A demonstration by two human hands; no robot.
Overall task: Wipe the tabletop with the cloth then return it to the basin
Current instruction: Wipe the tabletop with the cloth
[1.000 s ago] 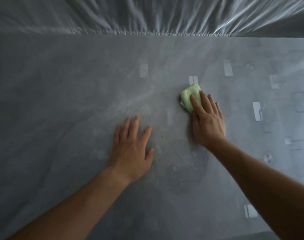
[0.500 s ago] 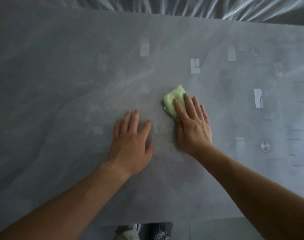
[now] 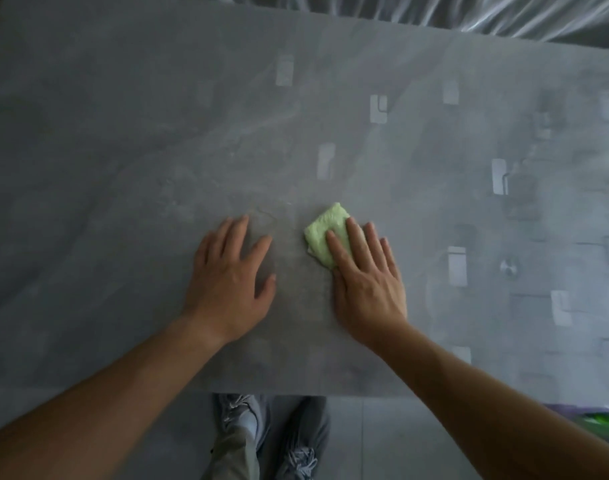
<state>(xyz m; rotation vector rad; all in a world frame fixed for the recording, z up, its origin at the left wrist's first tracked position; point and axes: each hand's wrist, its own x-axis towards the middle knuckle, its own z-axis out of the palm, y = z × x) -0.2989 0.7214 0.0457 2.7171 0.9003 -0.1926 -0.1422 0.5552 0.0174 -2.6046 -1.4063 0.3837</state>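
A small folded light-green cloth lies on the grey marbled tabletop near its front middle. My right hand presses flat on the cloth with straight fingers and covers its near right part. My left hand rests flat on the bare tabletop just left of the cloth, fingers spread, a hand's width away. No basin is in view.
The table's front edge runs below my wrists, with my legs and grey shoes on the tiled floor beneath. Shiny plastic sheeting lines the far edge. A purple and green object peeks out at the lower right.
My right hand has dragged the cloth toward me and to the left, closer to my left hand. The view has tilted down, bringing the table's front edge and my feet into sight.
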